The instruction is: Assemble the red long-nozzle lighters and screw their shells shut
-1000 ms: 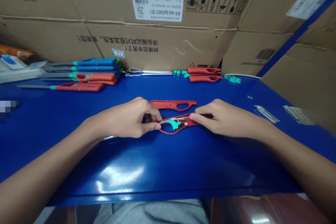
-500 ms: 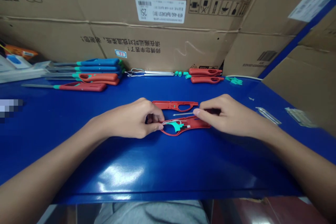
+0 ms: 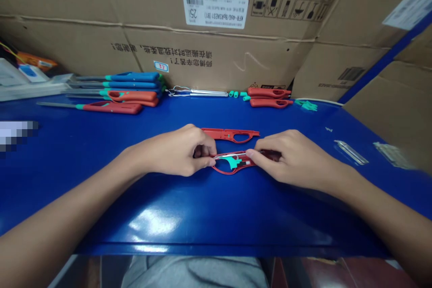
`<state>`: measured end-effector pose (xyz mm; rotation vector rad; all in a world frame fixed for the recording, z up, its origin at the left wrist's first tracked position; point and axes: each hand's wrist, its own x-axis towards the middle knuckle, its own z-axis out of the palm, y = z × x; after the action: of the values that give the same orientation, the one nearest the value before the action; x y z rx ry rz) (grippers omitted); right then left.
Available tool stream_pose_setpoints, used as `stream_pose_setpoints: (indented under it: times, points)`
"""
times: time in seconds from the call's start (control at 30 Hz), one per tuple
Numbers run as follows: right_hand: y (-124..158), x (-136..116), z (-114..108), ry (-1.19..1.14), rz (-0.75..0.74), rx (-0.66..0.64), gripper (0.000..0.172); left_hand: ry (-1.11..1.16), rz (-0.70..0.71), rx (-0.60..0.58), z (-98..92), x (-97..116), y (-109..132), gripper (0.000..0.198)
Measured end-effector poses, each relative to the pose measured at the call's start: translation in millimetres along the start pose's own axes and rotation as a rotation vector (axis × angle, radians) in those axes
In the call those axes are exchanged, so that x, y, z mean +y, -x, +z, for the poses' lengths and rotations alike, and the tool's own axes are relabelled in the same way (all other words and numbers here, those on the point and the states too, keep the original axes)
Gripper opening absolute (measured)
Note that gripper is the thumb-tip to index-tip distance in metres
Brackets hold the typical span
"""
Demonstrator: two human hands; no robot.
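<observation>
Back left, finished lighters (image 3: 131, 94) lie stacked on the blue table (image 3: 202, 216). My left hand (image 3: 175, 153) pinches the left end of the open red handle shell (image 3: 225, 171), which lies flat mid-table, teal trigger (image 3: 232, 161) showing, just in front of a second red shell half (image 3: 231, 134). My right hand (image 3: 293, 157) holds the shell's right end, fingertips closed narrowly on it.

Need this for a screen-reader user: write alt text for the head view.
The left hand and right hand pinch the ends of an open red plastic lighter shell with a teal trigger on a glossy blue table. A second red shell half lies just behind it.
</observation>
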<state>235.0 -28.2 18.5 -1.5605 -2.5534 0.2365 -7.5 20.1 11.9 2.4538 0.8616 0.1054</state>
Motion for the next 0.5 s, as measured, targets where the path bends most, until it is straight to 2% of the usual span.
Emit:
stream_pose_setpoints:
  times: [0.37,0.5]
  points:
    - [1.3,-0.1,1.4,-0.004,0.010,-0.029,0.043,-0.002,0.016,0.008,-0.8,-0.4,0.3,0.016]
    - [0.2,-0.2,1.3,-0.047,0.064,-0.085,0.047,-0.005,0.029,0.008,-0.3,-2.5,-0.6,0.018]
